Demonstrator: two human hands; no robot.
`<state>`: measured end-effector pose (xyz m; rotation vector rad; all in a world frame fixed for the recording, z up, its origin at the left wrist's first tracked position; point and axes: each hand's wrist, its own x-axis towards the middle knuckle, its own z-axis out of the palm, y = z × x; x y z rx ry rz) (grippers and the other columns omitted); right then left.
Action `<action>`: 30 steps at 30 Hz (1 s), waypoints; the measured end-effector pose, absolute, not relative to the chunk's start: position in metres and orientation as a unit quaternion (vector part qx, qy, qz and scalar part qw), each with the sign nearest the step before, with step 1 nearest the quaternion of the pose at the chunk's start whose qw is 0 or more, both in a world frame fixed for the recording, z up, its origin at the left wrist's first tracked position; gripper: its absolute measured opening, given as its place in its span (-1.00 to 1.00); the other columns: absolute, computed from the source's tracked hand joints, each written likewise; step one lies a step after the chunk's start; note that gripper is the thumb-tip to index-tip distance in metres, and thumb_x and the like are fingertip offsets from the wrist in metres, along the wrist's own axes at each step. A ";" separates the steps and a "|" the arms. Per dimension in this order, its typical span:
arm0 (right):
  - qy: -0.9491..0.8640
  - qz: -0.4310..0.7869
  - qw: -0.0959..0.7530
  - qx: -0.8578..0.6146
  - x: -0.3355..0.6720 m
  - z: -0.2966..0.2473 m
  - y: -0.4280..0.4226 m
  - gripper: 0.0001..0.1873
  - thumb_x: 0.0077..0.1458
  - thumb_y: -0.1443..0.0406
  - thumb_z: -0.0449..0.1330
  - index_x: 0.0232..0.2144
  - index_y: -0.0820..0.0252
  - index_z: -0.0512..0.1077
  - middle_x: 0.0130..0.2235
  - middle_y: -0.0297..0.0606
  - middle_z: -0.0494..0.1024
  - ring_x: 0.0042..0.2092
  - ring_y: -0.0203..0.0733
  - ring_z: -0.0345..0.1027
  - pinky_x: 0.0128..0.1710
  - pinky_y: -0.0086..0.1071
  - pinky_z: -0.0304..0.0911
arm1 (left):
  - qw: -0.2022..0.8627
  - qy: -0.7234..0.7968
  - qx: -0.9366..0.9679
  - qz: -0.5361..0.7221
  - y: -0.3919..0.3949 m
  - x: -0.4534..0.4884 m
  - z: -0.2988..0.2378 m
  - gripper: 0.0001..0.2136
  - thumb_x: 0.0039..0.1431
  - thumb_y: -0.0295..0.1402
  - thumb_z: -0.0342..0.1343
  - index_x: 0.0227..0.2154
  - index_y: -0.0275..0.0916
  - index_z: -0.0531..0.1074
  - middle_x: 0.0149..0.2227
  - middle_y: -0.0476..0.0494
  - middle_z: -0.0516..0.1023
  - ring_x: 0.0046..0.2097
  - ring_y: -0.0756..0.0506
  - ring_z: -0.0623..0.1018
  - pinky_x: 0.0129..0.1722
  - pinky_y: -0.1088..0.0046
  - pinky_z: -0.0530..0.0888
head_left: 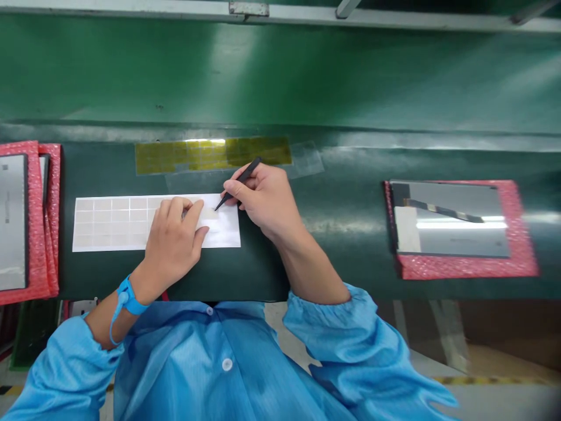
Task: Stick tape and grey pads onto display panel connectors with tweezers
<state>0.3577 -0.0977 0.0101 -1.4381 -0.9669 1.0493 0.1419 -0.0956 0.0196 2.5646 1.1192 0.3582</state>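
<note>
A white sheet of pale square labels point(111, 221) in a grid lies flat on the green bench. My left hand point(173, 237) rests on its right half, fingers lightly bent and the thumb apart, holding nothing I can see. In my right hand point(265, 196) is a pair of black tweezers point(249, 169), gripped like a pen and slanting down to the left. Their tip meets or hovers just over the sheet near a pale label; contact cannot be made out. Part of the grid is hidden under my left hand.
Behind the sheet lies a strip of amber film point(210, 155) on a clear backing. To the right, a display panel point(460, 237) with a flex cable sits on pink bubble wrap point(521, 234). More panels point(12, 222) on pink wrap are stacked at the left edge.
</note>
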 end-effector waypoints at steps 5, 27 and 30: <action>-0.365 0.480 0.538 -0.590 0.350 0.015 -0.085 -0.72 0.16 0.22 0.46 -0.41 0.11 0.42 -0.49 -0.36 0.58 -0.52 -0.25 0.43 -0.51 -0.43 0.33 | 0.117 0.364 0.907 0.177 -0.080 0.135 0.014 -0.59 0.48 -0.23 0.01 0.21 -0.37 0.49 0.00 -0.42 0.49 0.02 -0.42 0.44 0.04 -0.06 0.48; -0.209 0.455 0.685 -0.529 0.410 0.020 -0.144 -0.50 -0.12 -0.08 0.47 -0.39 0.11 0.40 -0.45 -0.19 0.65 -0.58 -0.29 0.38 -0.61 -0.47 0.20 | 0.100 0.381 0.901 0.182 -0.076 0.133 0.027 -0.66 0.46 -0.24 0.06 0.16 -0.24 0.52 -0.02 -0.33 0.49 0.03 -0.34 0.50 0.09 0.02 0.49; -0.224 0.473 0.661 -0.538 0.399 0.022 -0.144 -0.58 -0.10 0.01 0.48 -0.43 0.12 0.41 -0.49 -0.23 0.62 -0.60 -0.30 0.35 -0.62 -0.48 0.21 | 0.114 0.382 0.900 0.177 -0.090 0.137 0.030 -0.67 0.45 -0.30 0.08 0.16 -0.27 0.52 0.01 -0.34 0.51 0.05 -0.30 0.51 0.11 0.05 0.52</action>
